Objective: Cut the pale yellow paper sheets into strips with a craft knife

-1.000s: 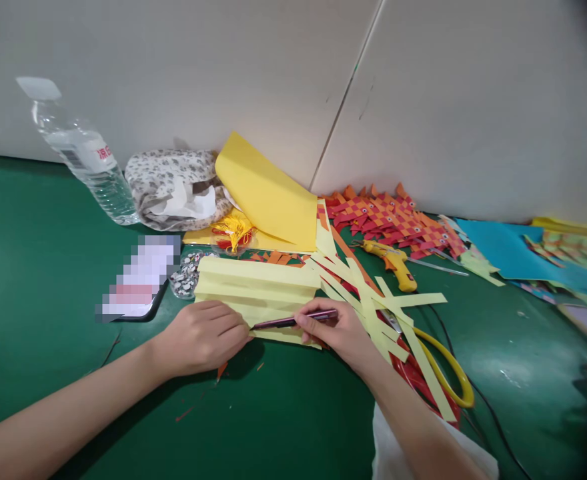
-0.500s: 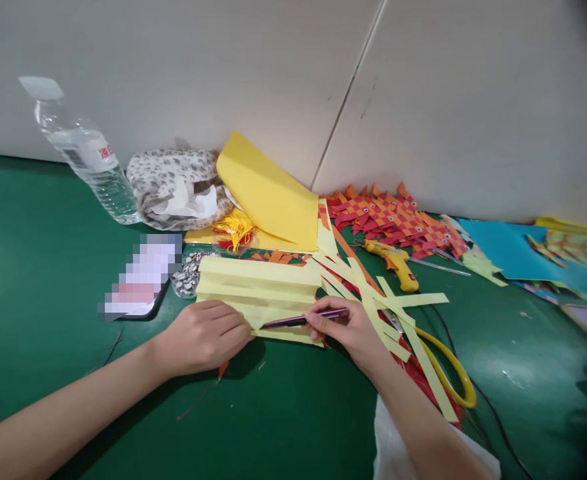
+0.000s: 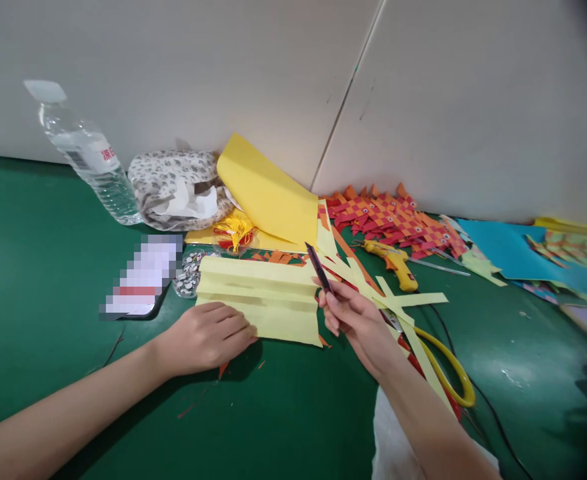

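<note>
A pale yellow sheet of paper point(image 3: 266, 317) with raised crosswise folds lies in front of me on the green table. My left hand point(image 3: 213, 337) is closed at its lower left corner, fingers together on the paper's edge; the thumb is hidden. In my right hand point(image 3: 346, 317), beside the sheet's right edge, is a slim dark craft knife point(image 3: 318, 268), held between thumb and fingers. The knife's tip points up and away, off the paper. Loose pale yellow strips point(image 3: 418, 300) lie beyond and to the right of that hand.
A bottle point(image 3: 91, 157), phone point(image 3: 146, 277), bag of googly eyes point(image 3: 188, 275) and patterned pouch point(image 3: 173, 173) stand left. Yellow card point(image 3: 268, 193), woven paper fish point(image 3: 388, 217) and a glue gun point(image 3: 396, 262) lie behind. Yellow-handled scissors point(image 3: 456, 367) and a black cord point(image 3: 496, 423) are right.
My right hand has lifted the craft knife from the paper's lower left edge and moved right, turning the tip upward. My left hand has stayed at the corner.
</note>
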Demonstrator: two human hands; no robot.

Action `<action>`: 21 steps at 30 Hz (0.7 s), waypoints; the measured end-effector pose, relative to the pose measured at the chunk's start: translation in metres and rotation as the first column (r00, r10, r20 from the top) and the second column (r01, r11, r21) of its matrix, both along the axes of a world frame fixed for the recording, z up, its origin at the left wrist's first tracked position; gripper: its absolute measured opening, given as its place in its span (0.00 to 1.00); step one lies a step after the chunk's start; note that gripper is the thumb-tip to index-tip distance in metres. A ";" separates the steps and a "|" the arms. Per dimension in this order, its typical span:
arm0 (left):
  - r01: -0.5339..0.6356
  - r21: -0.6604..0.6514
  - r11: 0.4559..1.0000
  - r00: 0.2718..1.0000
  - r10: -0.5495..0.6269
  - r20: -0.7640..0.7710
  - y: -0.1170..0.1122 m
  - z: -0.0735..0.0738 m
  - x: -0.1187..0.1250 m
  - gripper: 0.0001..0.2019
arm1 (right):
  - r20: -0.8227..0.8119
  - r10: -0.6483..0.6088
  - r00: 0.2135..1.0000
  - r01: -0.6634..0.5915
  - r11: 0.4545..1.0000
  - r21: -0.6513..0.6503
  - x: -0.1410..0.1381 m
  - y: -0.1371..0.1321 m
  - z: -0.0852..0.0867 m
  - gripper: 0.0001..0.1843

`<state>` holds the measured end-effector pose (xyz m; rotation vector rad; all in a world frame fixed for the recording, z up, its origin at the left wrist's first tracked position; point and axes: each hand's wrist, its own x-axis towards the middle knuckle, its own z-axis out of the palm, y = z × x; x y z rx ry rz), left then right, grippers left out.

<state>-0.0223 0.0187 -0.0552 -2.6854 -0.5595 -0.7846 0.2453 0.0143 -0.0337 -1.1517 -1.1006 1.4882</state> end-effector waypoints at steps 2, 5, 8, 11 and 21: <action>0.006 0.009 1.000 1.000 -0.006 0.006 0.000 -0.001 0.000 0.02 | 0.072 -0.001 0.997 0.000 1.000 0.024 0.000 0.000 -0.001 0.12; 0.015 0.011 1.000 1.000 -0.016 0.018 0.000 -0.002 -0.001 0.02 | 0.262 -0.070 0.963 0.044 0.994 0.103 0.002 0.000 -0.001 0.18; 0.008 0.005 1.000 0.999 -0.008 0.037 -0.001 -0.002 -0.001 0.02 | 0.464 -0.146 0.874 0.060 0.979 0.194 0.003 -0.001 0.003 0.21; -0.003 -0.004 1.000 0.999 0.003 0.040 -0.002 -0.001 0.000 0.02 | 0.610 -0.165 0.775 0.006 0.967 0.254 0.003 -0.004 0.008 0.23; 0.004 -0.005 1.000 1.000 -0.004 0.027 -0.002 0.000 0.001 0.02 | 0.915 -0.238 0.325 -0.337 0.875 0.348 -0.005 -0.004 0.003 0.28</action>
